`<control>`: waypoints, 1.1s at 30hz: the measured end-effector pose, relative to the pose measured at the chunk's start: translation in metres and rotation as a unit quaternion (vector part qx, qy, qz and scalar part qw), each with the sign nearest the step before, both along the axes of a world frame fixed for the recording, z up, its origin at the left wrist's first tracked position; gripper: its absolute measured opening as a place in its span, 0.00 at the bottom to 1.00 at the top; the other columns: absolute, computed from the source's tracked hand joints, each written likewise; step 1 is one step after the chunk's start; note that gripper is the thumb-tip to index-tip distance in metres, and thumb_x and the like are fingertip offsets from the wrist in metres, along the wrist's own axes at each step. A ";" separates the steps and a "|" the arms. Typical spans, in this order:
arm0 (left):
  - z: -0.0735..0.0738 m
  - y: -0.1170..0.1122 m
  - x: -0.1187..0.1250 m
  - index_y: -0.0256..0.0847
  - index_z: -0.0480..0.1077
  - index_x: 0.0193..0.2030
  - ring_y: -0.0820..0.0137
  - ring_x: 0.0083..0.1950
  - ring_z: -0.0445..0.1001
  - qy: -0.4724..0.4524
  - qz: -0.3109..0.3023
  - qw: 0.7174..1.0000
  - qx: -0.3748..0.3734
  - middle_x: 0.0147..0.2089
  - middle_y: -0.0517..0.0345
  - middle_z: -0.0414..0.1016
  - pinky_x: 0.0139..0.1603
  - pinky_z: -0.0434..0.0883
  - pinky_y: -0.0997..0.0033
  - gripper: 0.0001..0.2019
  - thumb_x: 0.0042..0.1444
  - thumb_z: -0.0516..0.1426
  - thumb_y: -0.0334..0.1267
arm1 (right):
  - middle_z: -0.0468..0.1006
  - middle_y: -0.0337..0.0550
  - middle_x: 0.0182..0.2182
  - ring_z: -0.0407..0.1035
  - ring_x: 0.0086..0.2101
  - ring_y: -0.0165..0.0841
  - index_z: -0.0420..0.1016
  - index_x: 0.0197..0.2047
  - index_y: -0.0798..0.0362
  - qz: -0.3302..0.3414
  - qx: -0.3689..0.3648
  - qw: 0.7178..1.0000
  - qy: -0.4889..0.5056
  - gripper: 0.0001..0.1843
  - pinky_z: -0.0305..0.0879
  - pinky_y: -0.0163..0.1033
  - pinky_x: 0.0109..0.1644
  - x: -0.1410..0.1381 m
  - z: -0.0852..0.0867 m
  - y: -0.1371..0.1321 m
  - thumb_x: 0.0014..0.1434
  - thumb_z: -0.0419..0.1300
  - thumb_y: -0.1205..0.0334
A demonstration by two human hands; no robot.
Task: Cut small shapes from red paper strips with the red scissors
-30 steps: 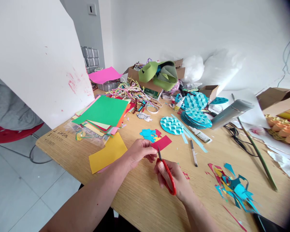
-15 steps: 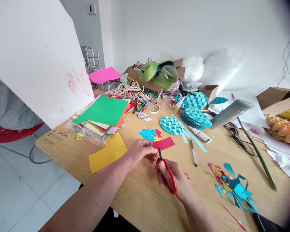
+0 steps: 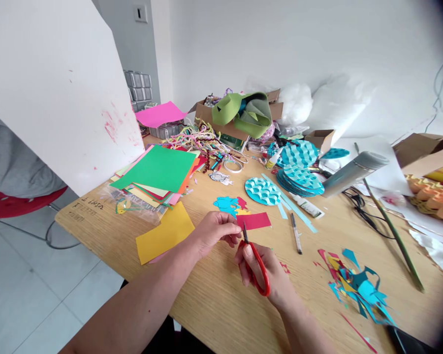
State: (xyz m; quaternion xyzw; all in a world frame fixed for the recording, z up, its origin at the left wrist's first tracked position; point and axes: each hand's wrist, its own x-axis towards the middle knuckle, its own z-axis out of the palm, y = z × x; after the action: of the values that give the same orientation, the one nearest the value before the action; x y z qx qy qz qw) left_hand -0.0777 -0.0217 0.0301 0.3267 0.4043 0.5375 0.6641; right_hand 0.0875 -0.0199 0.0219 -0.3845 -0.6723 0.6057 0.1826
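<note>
My left hand pinches the near edge of a small red paper piece above the wooden table. Red-handled scissors are gripped in my right hand, their short blades pointing up at the lower edge of the red piece. Just beyond the paper lies a cut-out of blue, yellow and red shapes. A yellow sheet lies to the left of my left hand.
A stack of coloured sheets topped with green lies at the left. Blue scalloped discs, a glue tube, a black pen and a grey cylinder lie beyond. Paper scraps sit at right. A white board leans at left.
The red paper piece has turned clockwise in my left hand, from tilted to nearly level, and shifted slightly right. The scissors stay at its lower edge.
</note>
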 end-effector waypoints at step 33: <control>-0.002 0.000 0.002 0.34 0.68 0.25 0.75 0.23 0.68 -0.010 0.010 1.000 0.005 0.22 0.59 0.71 0.24 0.65 0.75 0.11 0.39 0.64 0.37 | 0.65 0.34 0.10 0.52 0.13 0.24 0.66 0.27 0.54 -0.023 0.028 0.999 0.006 0.29 0.48 0.31 0.19 -0.003 -0.004 -0.001 0.59 0.49 0.34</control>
State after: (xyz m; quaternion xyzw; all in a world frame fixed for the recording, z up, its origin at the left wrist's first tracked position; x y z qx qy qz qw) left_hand -0.0756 -0.0213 0.0282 0.3206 0.3978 0.5494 0.6611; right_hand 0.0842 -0.0212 0.0175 -0.3907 -0.6789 0.5844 0.2119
